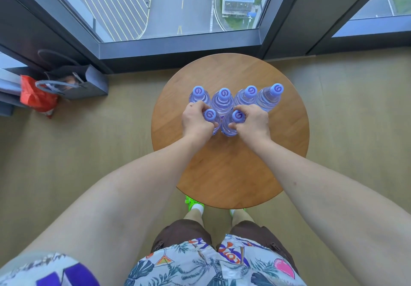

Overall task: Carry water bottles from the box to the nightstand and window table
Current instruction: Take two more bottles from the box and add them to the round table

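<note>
left hand [195,123] grips left front bottle [210,118] by its neck | right hand [253,122] grips right front bottle [235,120] likewise | both upright, touching, just in front of back row [223,100] on round table [233,174]

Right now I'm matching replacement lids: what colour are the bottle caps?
Light purple bottle caps with a white swirl on top, clearest in the head view.

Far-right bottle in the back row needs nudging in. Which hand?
Right. The right hand sits nearest the far-right bottle; the left hand would have to cross over both front bottles.
</note>
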The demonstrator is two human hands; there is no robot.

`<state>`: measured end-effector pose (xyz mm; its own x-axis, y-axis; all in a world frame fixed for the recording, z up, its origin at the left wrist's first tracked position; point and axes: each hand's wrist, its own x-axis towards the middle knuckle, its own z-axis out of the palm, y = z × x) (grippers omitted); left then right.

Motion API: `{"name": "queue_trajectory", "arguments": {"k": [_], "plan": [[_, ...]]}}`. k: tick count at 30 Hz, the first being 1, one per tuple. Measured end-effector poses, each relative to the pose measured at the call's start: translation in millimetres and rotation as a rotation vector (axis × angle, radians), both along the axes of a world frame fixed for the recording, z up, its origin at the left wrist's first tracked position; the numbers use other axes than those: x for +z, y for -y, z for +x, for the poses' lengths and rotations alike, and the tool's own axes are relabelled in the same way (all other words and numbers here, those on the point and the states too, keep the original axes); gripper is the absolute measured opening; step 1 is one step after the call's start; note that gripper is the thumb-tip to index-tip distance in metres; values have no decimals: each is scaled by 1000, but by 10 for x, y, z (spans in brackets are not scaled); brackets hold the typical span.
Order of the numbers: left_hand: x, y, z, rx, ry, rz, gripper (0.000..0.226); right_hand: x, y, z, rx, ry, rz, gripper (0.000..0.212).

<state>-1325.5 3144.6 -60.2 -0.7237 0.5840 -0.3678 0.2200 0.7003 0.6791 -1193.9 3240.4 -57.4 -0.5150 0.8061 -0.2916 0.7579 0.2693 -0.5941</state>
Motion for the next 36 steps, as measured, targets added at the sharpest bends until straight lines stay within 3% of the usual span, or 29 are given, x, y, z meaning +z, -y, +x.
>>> {"name": "queue_trajectory", "arguments": {"k": [4,11,15,24,30,36], "plan": [[12,-8,12,-15,0,-22,44,34,-24,-12,33,30,-42,46],[36,41,88,-29,-22,-49,50,127,-100,13,142,96,-94,62],[121,121,204,11,-52,-59,64,214,-114,35,195,94,-59,64],[615,583,306,158,-131,-128,67,690,27,-132,387,114,49,62],[1103,1361,181,250,-215,-151,73,1174,765,-476,560,52,145,60],[1455,2893,181,409,-260,-169,75,1513,2221,-694,792,43,223,64]]}}
